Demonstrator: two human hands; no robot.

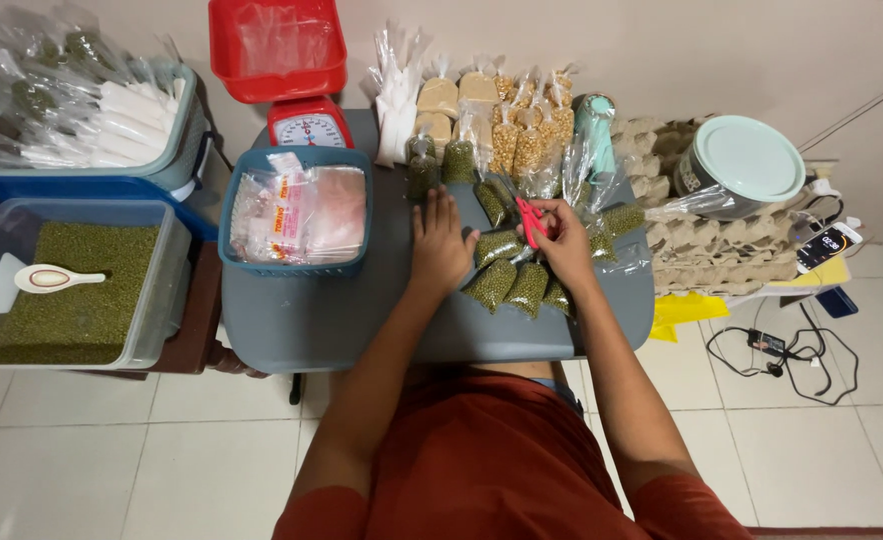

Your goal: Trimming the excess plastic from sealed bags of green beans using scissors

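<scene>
My left hand (439,243) lies flat on the grey table (312,320), fingers spread, touching a small clear bag of green beans (498,245). My right hand (565,240) grips red-handled scissors (532,220) over the cluster of bean bags. More filled green bean bags (510,285) lie between and just below both hands.
A blue basket of empty plastic bags (297,212) sits left of my hands. A red scale (307,125) stands behind it. Bags of beige and yellow grains (502,120) line the back. A clear tub of green beans with a white scoop (72,280) is at left. Egg trays (712,240), a lidded pot (742,165), a phone (827,245) are right.
</scene>
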